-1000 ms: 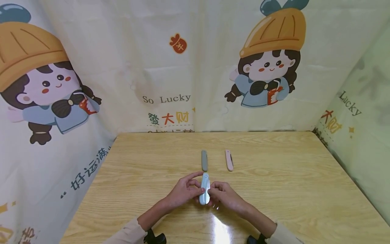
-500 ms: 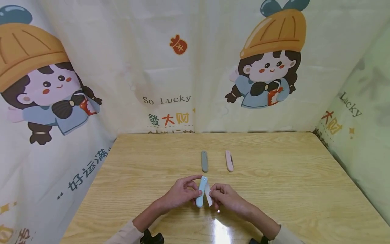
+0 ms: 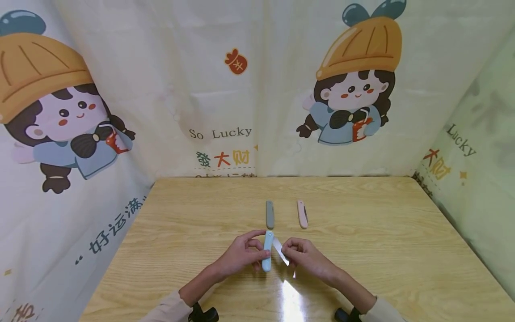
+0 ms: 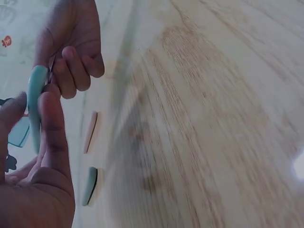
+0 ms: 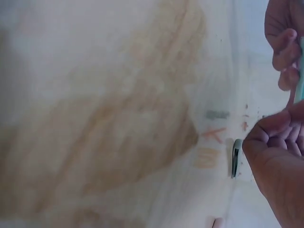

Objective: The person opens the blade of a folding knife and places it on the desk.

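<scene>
A folding knife with a light blue handle [image 3: 267, 255] is held above the table, its blade [image 3: 280, 250] swung partway out to the right. My left hand [image 3: 241, 252] grips the handle between thumb and fingers, with the index finger stretched along to the pivot end. The thumb and curled index finger of my right hand [image 3: 307, 258] pinch the blade. In the left wrist view the handle [image 4: 36, 95] stands edge-on between the left fingers. The right wrist view shows only a sliver of the handle [image 5: 300, 76] beside the left fingers.
A grey-green folding knife [image 3: 270, 214] lies folded just beyond the hands, and a pink folding knife [image 3: 302, 214] lies folded to its right. Both rest on the wood-grain table [image 3: 193, 210]. A printed curtain [image 3: 277, 89] hangs behind the table and along its sides.
The blade has swung from close against the handle to a wider angle. My right hand has moved slightly right with it, while the left keeps its grip.
</scene>
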Tool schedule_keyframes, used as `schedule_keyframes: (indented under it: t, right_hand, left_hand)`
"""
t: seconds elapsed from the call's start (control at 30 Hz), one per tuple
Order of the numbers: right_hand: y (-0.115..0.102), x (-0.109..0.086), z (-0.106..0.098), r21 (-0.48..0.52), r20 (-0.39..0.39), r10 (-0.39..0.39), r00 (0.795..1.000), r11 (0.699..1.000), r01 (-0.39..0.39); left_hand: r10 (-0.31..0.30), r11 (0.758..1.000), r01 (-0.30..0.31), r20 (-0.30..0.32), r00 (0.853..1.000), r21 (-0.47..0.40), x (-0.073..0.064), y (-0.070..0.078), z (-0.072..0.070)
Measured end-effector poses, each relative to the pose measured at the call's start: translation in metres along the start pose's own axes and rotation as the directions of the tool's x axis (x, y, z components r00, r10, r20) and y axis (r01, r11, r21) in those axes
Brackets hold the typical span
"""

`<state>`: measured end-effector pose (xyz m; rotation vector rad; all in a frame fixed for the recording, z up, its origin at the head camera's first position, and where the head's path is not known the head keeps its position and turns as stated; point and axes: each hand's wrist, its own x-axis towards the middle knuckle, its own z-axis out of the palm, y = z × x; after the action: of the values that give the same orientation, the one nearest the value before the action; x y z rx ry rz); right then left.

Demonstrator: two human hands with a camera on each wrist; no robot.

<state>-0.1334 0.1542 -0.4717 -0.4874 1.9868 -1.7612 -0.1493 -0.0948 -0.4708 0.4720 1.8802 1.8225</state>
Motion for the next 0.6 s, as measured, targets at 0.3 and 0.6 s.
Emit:
schedule_keyframes:
  t: [0.3, 0.6]
  right_hand:
    - [0.0042, -0.0015, 0.0067, 0.028, -0.121, 0.015, 0.992, 1.000, -0.012]
    - [0.0077, -0.0042, 0.0072, 0.012, -0.111, -0.008, 0.994, 1.000, 0.009]
  left_hand:
    - [0.051, 0.999, -0.053, -0.123, 0.991, -0.008, 0.0049, 0.0008, 0.0034]
    - [0.093, 0.996, -0.094, -0.132, 0.987, -0.004, 0.0063, -0.0032, 0.0077]
